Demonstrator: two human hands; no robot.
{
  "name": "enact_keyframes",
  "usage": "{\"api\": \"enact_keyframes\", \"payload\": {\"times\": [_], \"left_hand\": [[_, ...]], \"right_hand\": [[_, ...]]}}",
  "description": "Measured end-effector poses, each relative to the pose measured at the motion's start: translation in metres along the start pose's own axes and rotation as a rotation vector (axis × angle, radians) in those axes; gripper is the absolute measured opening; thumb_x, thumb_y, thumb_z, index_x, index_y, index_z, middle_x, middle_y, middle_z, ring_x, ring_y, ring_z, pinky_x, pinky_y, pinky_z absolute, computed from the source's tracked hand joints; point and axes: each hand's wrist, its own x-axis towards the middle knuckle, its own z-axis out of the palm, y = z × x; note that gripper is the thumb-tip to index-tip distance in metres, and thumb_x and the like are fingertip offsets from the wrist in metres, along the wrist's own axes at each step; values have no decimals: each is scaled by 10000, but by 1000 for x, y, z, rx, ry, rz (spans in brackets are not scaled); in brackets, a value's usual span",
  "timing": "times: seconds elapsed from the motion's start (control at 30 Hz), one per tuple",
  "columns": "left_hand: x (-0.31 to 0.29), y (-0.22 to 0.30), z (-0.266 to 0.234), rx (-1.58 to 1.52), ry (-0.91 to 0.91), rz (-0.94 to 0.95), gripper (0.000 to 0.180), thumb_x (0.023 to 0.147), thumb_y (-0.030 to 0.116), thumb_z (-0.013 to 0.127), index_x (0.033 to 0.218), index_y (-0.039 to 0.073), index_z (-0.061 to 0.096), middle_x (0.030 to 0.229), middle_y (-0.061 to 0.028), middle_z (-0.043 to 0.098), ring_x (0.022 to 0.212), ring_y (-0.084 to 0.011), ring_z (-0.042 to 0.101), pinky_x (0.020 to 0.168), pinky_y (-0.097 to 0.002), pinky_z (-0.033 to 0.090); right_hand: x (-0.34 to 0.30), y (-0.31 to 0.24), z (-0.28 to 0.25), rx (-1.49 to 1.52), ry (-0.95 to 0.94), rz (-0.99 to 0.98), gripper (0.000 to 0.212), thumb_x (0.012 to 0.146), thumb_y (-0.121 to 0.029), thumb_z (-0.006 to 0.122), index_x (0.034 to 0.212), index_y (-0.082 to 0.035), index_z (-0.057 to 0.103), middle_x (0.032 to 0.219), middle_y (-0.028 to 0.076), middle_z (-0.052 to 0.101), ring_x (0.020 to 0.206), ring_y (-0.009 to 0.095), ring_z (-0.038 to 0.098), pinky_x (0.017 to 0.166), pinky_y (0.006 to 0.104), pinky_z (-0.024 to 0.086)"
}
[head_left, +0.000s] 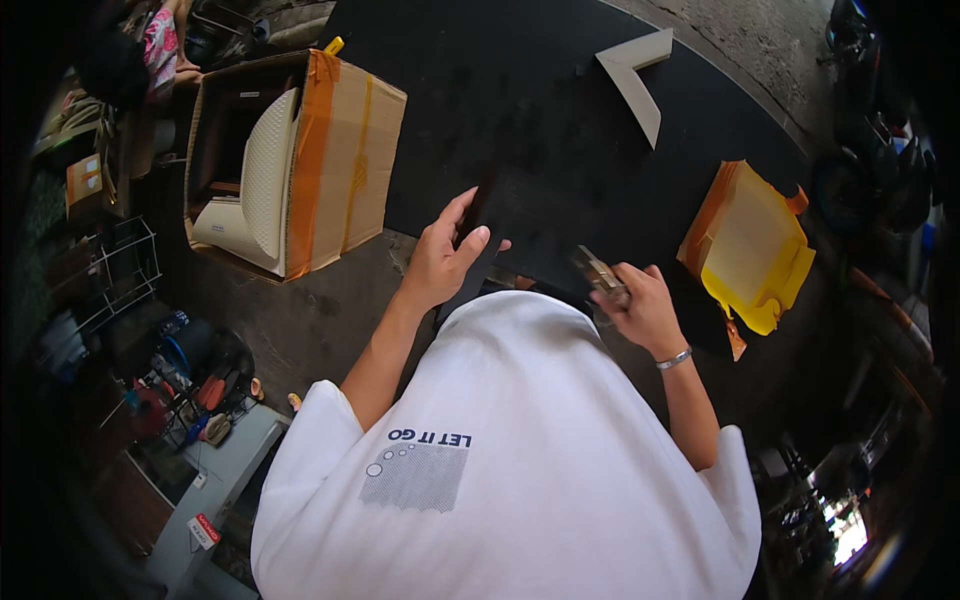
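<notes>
My left hand (pixel 437 262) is above the near edge of a black tabletop (pixel 500 110), with its thumb and fingers around a dark, thin thing (pixel 478 212). That thing blends into the black surface, so its kind and full shape cannot be made out. My right hand (pixel 640 310), wearing a silver bracelet (pixel 674 359), is closed around a small tool (pixel 603 276) with a metallic edge and a brownish, partly see-through body. The fingers cover part of this tool. The two hands are apart, both close to my white shirt.
At the left stands an open cardboard box (pixel 350 170) with orange tape and cream textured panels (pixel 268 185) inside. A pale V-shaped piece (pixel 637 80) lies far right on the table. A yellow-and-brown open carton (pixel 750 240) sits at the right edge. A white wire rack (pixel 125 265) stands left.
</notes>
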Motion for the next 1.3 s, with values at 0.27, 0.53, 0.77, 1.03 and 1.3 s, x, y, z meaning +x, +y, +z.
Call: {"api": "enact_keyframes", "payload": {"times": [0.27,0.53,0.77,1.03,1.3], "left_hand": [[-9,9,13,134,-31,-23,572,1033,181,599,1516,-53,403,1351,-98,595,1182,-119,568,1021,-267,450],[-6,6,17,190,-53,29,576,1028,181,616,1515,-49,411,1340,-100,608,1184,-124,574,1022,-272,453],[4,6,21,5,12,42,522,1012,148,599,1472,-25,422,1292,-169,639,1102,-227,683,985,-342,533],[2,18,2,-340,194,263,417,969,261,624,1296,12,549,1188,-209,698,1016,-305,738,930,-397,589],[-9,40,-20,-340,501,214,497,941,296,624,1319,-25,586,1197,-218,699,1150,-287,676,1051,-403,507]], "right_hand": [[37,-54,-1,-106,-6,-204,369,697,-227,857,956,-89,634,811,59,675,735,240,642,728,359,435],[42,-51,2,-66,42,-228,322,678,-235,861,866,-86,647,730,58,658,637,245,619,645,360,451],[41,-23,32,261,406,-128,239,696,-181,879,820,-74,705,700,68,669,579,245,597,586,341,490],[14,71,20,356,516,415,333,988,-333,713,994,-1,737,756,64,709,662,99,620,622,274,479],[10,147,55,-169,185,487,441,921,-459,735,985,-29,662,809,148,662,776,359,667,713,443,527]]}}
